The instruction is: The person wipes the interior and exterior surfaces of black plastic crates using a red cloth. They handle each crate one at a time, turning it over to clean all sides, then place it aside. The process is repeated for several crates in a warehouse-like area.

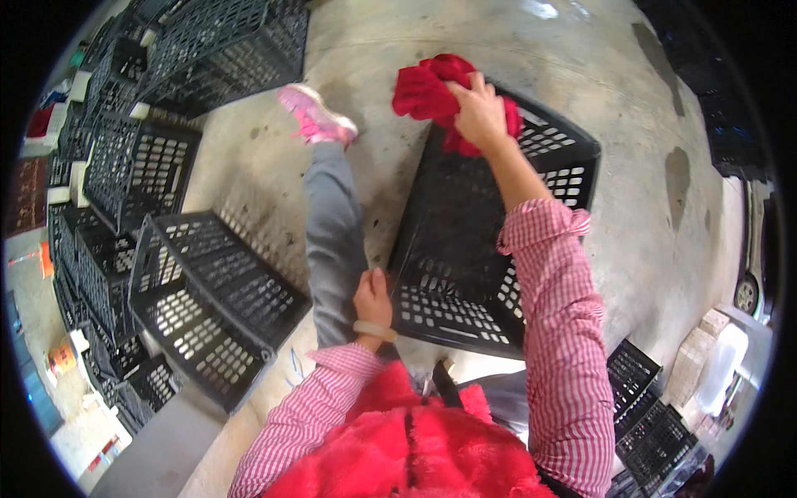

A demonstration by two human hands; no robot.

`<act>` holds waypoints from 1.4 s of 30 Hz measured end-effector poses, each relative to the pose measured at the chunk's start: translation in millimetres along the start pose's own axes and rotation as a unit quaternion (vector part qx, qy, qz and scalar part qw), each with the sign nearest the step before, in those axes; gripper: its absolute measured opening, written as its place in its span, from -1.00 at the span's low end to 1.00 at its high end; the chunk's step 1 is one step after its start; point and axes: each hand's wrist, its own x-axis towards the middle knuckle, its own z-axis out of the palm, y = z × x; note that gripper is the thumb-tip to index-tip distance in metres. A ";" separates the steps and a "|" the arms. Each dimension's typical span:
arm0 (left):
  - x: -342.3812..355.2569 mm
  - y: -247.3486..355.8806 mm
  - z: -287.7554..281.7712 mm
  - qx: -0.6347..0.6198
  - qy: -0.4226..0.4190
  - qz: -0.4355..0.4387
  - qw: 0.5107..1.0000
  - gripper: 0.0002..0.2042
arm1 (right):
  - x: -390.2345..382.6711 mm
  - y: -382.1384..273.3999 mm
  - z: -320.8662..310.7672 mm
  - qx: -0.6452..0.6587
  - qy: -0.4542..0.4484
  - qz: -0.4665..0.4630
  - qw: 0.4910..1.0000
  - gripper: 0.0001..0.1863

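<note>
Over a black perforated plastic crate [473,220], the right hand [481,114] clutches crumpled red cloth [425,91] (left hand [374,302]: grip unclear).

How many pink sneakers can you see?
1: the pink sneaker, at the end of the outstretched leg, left of the black plastic crate where the right hand holds the red cloth. The other foot isn't visible, so another may be hidden.

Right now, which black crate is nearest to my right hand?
The crate just right of the outstretched leg; your right hand, holding the red cloth, is over its far edge; others lie farther away.
</note>
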 end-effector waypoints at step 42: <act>4.4 -7.1 5.1 0.040 0.008 0.046 0.998 -0.62 | -112.8 176.2 -118.8 0.394 0.155 0.347 0.837 -0.66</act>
